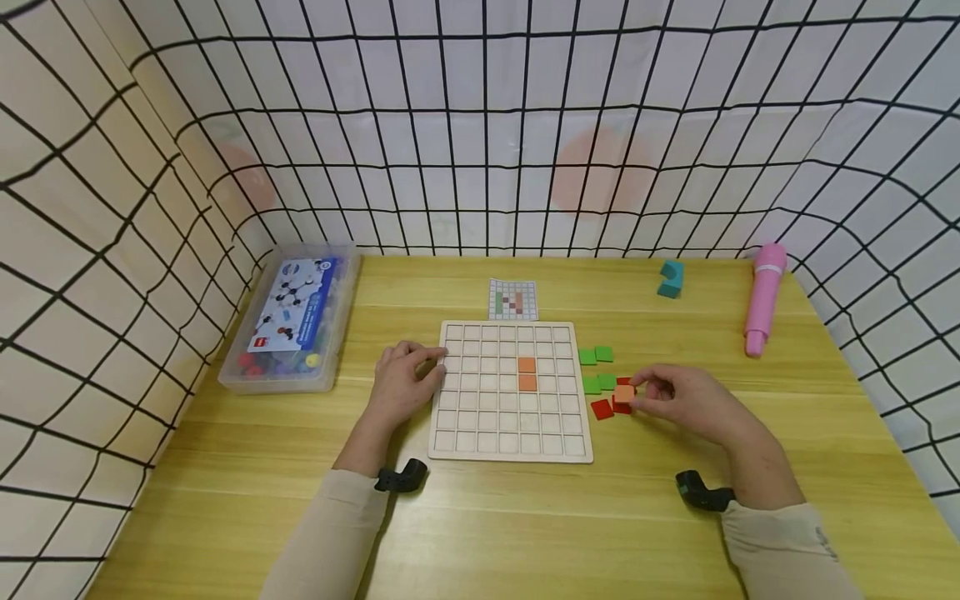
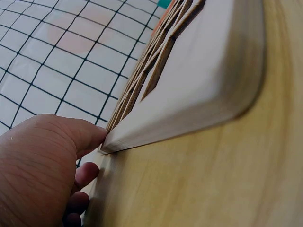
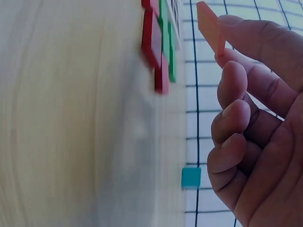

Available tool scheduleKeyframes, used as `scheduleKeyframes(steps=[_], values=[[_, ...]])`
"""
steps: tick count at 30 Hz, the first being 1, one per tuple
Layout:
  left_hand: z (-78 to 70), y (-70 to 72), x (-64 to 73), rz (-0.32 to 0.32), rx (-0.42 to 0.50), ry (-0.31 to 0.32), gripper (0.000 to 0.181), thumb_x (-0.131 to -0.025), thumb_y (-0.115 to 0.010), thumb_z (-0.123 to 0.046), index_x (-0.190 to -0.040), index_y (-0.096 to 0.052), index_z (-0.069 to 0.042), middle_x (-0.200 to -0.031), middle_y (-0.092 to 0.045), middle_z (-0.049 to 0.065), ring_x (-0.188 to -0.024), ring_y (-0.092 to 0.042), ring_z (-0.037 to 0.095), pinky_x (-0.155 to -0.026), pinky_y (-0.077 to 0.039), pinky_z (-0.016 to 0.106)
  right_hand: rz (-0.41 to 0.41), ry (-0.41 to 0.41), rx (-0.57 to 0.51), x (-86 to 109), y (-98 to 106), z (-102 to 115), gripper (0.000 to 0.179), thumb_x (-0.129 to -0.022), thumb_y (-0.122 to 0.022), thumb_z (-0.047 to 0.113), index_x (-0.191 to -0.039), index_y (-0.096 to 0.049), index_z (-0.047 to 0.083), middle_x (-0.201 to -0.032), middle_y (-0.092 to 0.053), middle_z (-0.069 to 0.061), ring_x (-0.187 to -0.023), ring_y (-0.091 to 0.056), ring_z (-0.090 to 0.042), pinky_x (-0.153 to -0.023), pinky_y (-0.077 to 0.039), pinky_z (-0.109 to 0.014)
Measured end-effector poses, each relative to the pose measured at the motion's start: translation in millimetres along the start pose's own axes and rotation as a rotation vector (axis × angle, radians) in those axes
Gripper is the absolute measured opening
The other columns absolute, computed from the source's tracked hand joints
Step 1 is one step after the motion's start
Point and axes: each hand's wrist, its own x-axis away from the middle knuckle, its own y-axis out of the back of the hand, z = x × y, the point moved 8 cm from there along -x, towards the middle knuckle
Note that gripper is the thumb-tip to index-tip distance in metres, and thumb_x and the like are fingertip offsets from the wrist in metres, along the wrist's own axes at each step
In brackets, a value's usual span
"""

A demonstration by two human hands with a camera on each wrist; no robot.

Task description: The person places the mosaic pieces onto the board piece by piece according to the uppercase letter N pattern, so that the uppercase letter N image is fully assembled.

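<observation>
A square wooden grid board (image 1: 480,451) lies on the table with two orange tiles (image 1: 527,365) in its cells, one directly below the other. My left hand (image 1: 401,383) touches the board's left edge with thumb and index finger; the other fingers are loosely bent. Past the board's right side, my right hand (image 1: 686,402) pinches another orange tile (image 3: 211,28) between thumb and index finger, raised over the red tiles. Several green tiles (image 1: 592,385) and red tiles (image 1: 602,409) lie beside the board, the red ones partly hidden under the held tile.
Behind the board is a small printed pattern card (image 1: 513,300). A clear plastic box (image 1: 281,379) with a blue-and-white label stands at the left. Toward the back right are a teal block (image 1: 671,279) and a pink microphone-shaped object (image 1: 763,300). Black wire mesh (image 1: 484,167) surrounds the table.
</observation>
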Motion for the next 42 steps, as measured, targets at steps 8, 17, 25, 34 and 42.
scheduleKeyframes(steps=[8,17,25,34,42], values=[[-1.3,1.0,0.5,-0.001,0.0,-0.002,0.034,-0.097,-0.065,-0.032,-0.13,-0.072,-0.023,-0.12,-0.062,0.009,-0.106,-0.047,0.03,-0.095,-0.033,0.049,-0.006,0.072,-0.01,-5.7,-10,23,0.023,-0.093,-0.076,0.031,-0.108,-0.071,0.014,-0.082,-0.056,0.002,-0.075,-0.05,-0.012,-0.063,-0.041,-0.023],[-1.9,0.4,1.4,0.009,-0.003,0.002,0.035,-0.097,-0.065,-0.032,-0.13,-0.072,-0.023,-0.12,-0.062,0.009,-0.107,-0.047,0.03,-0.096,-0.032,0.049,0.019,0.086,-0.015,-16.8,-24,42,0.02,-0.093,-0.075,0.032,-0.11,-0.074,0.02,-0.08,-0.06,0.004,-0.071,-0.051,-0.012,-0.061,-0.04,-0.023],[-1.5,0.7,0.8,0.003,0.003,-0.004,0.034,-0.098,-0.064,-0.031,-0.13,-0.072,-0.023,-0.119,-0.062,0.009,-0.105,-0.047,0.029,-0.097,-0.032,0.048,0.057,0.107,-0.029,-26.6,-39,58,0.022,-0.092,-0.076,0.027,-0.109,-0.071,0.014,-0.078,-0.059,0.003,-0.069,-0.05,-0.014,-0.06,-0.041,-0.024],[-2.1,1.2,0.6,0.005,0.006,0.002,0.034,-0.098,-0.064,-0.031,-0.13,-0.072,-0.023,-0.12,-0.062,0.01,-0.106,-0.048,0.03,-0.095,-0.033,0.048,0.082,0.126,0.008,-32.9,-53,72,0.019,-0.09,-0.078,0.025,-0.105,-0.072,0.015,-0.078,-0.057,0.003,-0.071,-0.049,-0.014,-0.062,-0.04,-0.024],[-2.3,1.0,0.4,0.005,0.004,0.002,0.034,-0.097,-0.065,-0.031,-0.13,-0.072,-0.023,-0.119,-0.062,0.009,-0.106,-0.048,0.03,-0.096,-0.033,0.048,0.105,0.14,-0.008,-37.9,-64,81,0.016,-0.09,-0.078,0.022,-0.103,-0.071,0.015,-0.076,-0.056,0.004,-0.067,-0.048,-0.013,-0.059,-0.038,-0.024]])
